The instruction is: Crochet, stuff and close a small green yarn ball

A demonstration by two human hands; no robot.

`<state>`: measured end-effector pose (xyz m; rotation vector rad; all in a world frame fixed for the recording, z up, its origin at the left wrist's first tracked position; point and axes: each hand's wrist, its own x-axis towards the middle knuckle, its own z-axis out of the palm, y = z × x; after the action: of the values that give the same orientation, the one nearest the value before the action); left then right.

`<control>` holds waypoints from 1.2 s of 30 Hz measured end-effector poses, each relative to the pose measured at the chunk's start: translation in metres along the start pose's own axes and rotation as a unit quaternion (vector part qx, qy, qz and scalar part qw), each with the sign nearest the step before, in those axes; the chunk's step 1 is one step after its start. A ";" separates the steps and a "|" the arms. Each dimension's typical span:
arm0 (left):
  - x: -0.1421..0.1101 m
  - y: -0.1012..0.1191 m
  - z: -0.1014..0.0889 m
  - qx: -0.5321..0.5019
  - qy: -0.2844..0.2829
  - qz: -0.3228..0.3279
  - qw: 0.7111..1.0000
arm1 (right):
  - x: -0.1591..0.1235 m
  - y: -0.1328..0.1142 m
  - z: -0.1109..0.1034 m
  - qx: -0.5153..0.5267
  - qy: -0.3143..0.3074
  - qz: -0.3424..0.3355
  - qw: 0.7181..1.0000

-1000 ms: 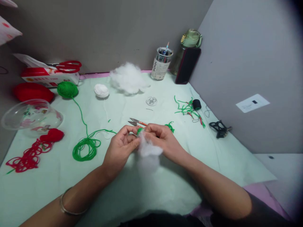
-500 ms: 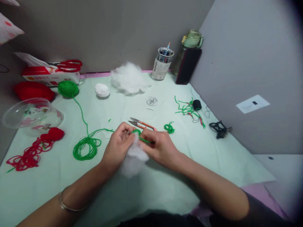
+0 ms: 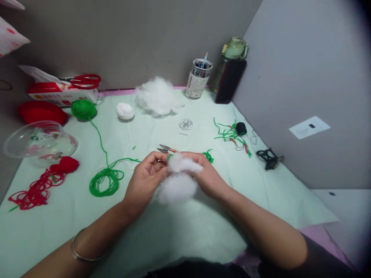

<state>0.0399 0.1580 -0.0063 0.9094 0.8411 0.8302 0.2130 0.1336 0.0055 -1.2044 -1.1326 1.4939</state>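
Observation:
My left hand [image 3: 145,177] is closed, its thumb and fingers pinching a small green yarn piece [image 3: 170,157]. Only a sliver of that piece shows. White fluffy stuffing [image 3: 178,189] hangs between both hands, in front of the green piece. My right hand [image 3: 213,177] is closed at the stuffing, its fingertips hidden behind the fluff. Just beyond the fingers lie orange thread snips [image 3: 165,149], their handles covered by my hands. From the left, green yarn [image 3: 127,159] runs to my left hand from a loose coil [image 3: 106,181].
Left are a green yarn ball [image 3: 83,109], a clear plastic bowl [image 3: 40,139], tangled red yarn [image 3: 37,189] and a tissue box [image 3: 62,94]. A stuffing pile [image 3: 158,96], a pen jar [image 3: 198,79] and a phone [image 3: 231,81] stand behind. Right are yarn scraps [image 3: 230,133] and a black clip [image 3: 269,158].
The stuffing shifted left with my right hand, then back right and up over the green piece. The snips' handles and the small green loops showed more half a second ago and are partly covered now.

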 end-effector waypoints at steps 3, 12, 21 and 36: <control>-0.001 -0.002 0.000 0.017 0.016 0.003 1.000 | -0.003 0.005 0.002 -0.114 -0.007 -0.068 0.991; -0.004 -0.001 -0.003 0.076 0.053 0.069 0.993 | -0.011 0.012 0.007 -0.372 -0.027 -0.253 0.893; -0.009 -0.002 0.004 0.085 0.031 0.103 0.991 | -0.004 0.000 0.005 -0.057 -0.003 -0.059 0.997; 0.000 0.000 -0.004 0.111 0.031 0.095 0.989 | -0.016 0.002 0.003 -0.429 -0.056 -0.248 0.867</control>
<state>0.0366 0.1593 -0.0079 1.1794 0.9236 0.9445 0.2118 0.1169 0.0067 -1.2305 -2.1208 0.6489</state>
